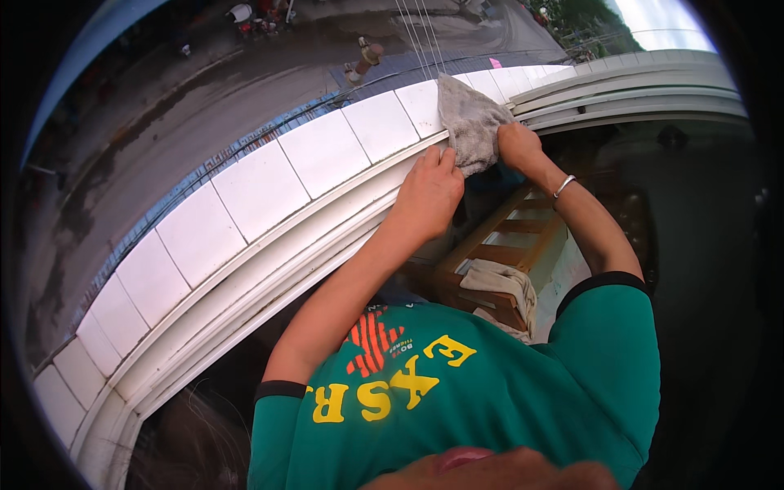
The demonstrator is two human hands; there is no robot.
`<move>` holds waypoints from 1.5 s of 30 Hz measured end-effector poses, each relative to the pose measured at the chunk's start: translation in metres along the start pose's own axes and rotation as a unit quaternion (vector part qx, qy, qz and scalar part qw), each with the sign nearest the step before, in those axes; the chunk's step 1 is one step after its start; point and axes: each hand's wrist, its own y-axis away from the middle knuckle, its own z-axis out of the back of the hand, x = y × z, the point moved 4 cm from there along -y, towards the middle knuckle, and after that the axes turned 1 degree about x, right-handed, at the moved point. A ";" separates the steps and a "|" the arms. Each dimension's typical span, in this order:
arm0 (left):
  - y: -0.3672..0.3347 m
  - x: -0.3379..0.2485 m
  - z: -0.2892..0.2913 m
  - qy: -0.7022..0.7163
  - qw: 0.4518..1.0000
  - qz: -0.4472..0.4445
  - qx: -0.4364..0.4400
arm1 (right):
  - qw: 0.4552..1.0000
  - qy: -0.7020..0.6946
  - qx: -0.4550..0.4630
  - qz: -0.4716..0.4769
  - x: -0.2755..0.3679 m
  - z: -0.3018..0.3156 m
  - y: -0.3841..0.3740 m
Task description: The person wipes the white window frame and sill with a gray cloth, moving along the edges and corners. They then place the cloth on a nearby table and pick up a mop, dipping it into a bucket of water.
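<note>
A grey cloth [469,122] lies bunched over the white window frame [343,220] and the white tiled ledge [269,188] outside it. My left hand [431,192] grips the cloth's lower edge against the frame. My right hand [518,145], with a silver bangle on its wrist, holds the cloth's right side. Both arms reach up from my green shirt at the bottom of the view.
Beyond the ledge, far below, lie a wet street [204,90] and overhead wires [420,37]. Under my arms stands a wooden stool or ladder [498,245] with a pale rag [502,282] draped on it. Dark glass [702,212] fills the right.
</note>
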 end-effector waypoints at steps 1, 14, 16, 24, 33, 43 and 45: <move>0.006 -0.003 -0.006 0.010 1.000 0.001 0.000 | 1.000 -0.014 -0.023 -0.012 -0.002 -0.013 0.007; 0.005 -0.005 -0.002 0.016 1.000 0.008 0.015 | 0.999 -0.007 -0.006 0.050 0.004 -0.002 0.027; 0.006 -0.005 -0.003 0.022 1.000 0.008 0.003 | 0.998 0.028 0.022 0.046 -0.008 -0.005 0.009; 0.002 -0.004 -0.003 -0.001 0.999 0.014 0.030 | 0.972 -0.211 -0.010 -0.100 0.001 -0.010 0.024; -0.001 -0.007 -0.001 0.009 0.999 0.008 0.032 | 0.884 -0.275 -0.376 0.024 0.002 -0.005 0.063; -0.011 -0.009 0.010 0.027 0.994 0.045 0.095 | 0.791 -0.469 -0.379 0.104 0.010 -0.019 0.008; -0.012 -0.010 0.011 0.030 0.994 0.052 0.097 | 0.791 -0.469 -0.371 0.128 0.001 -0.019 0.003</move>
